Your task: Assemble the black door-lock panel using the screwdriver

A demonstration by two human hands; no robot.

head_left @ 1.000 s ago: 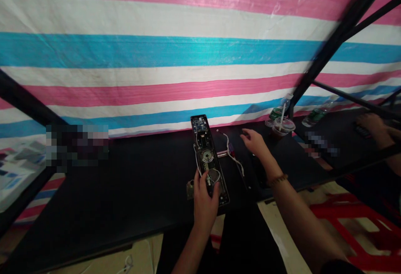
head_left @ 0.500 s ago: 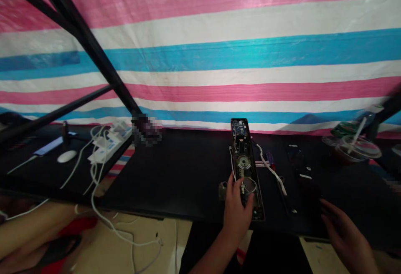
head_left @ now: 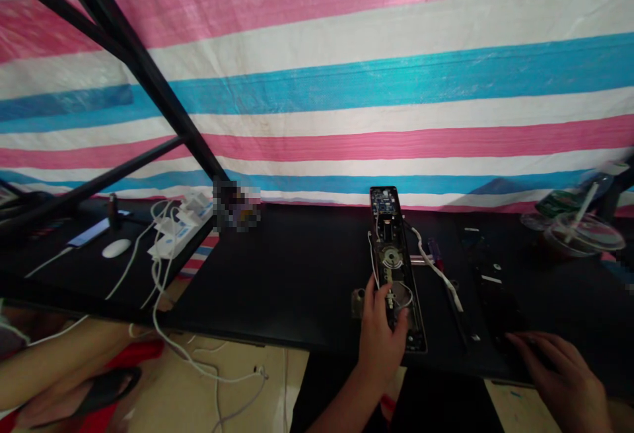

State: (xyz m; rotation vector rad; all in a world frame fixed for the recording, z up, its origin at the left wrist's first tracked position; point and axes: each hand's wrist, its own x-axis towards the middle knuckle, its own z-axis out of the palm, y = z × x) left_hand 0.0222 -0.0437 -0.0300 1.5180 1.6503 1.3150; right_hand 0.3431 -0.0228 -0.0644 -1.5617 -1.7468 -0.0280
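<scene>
My left hand (head_left: pixel 381 337) rests on the lower part of a long, opened electronic device (head_left: pixel 392 241), thumb and fingers around its inner parts. A blue circuit board (head_left: pixel 384 203) shows at the device's far end, a round part (head_left: pixel 393 258) near its middle, and a thin white wire loops beside my fingers. My right hand (head_left: pixel 562 364) is low on the right at the table's front edge, fingers curled together; what they hold is too dark to make out. Just beyond it lies a dark panel (head_left: pixel 500 304) with small white labels. A small clear piece (head_left: pixel 357 303) lies left of the device.
Right of the device lie a white wrapped cable (head_left: pixel 438 271), a screwdriver (head_left: pixel 436 253) and a slim dark tool (head_left: pixel 458 321). A lidded cup with a straw (head_left: pixel 582 235) stands at the far right. Leftward are a power strip (head_left: pixel 181 232), a mouse (head_left: pixel 116 248) and another person's leg.
The view has shifted slightly, moving everything a little to the right in the picture. My left hand stays on the device; my right hand's fingers are more curled together.
</scene>
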